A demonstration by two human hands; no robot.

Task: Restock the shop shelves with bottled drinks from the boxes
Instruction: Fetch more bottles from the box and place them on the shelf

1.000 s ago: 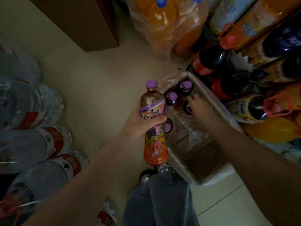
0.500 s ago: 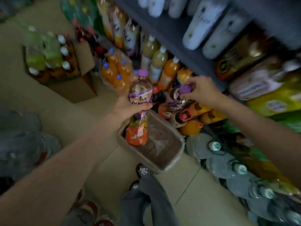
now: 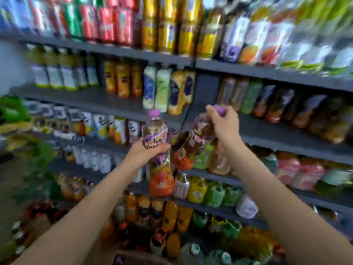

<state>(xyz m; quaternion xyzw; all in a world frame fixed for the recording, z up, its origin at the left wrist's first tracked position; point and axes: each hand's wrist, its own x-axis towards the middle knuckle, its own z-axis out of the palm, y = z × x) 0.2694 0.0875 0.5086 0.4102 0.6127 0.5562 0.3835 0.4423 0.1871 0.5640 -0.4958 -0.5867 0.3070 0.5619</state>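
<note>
My left hand [image 3: 145, 153] grips an upright purple-capped bottle [image 3: 159, 180] of brown and orange drink around its middle. A second purple-capped bottle [image 3: 193, 142] hangs tilted, its base swung left, with my right hand [image 3: 223, 127] shut around its neck and cap. Both bottles are raised in front of the grey shop shelves [image 3: 107, 104], about level with the middle tiers. The two bottles nearly touch at their lower halves. The view is motion-blurred.
Shelves hold rows of cans [image 3: 114, 20] on top, bottled drinks [image 3: 254, 96] on the tiers below, and large bottles [image 3: 170, 217] low down. An open gap [image 3: 206, 90] shows on the shelf right above my hands. The box edge [image 3: 133, 259] shows at the bottom.
The view swung up from the box on the floor to the shelves. My right hand lifted a second bottle out of the box, and both hands rose to shelf height.
</note>
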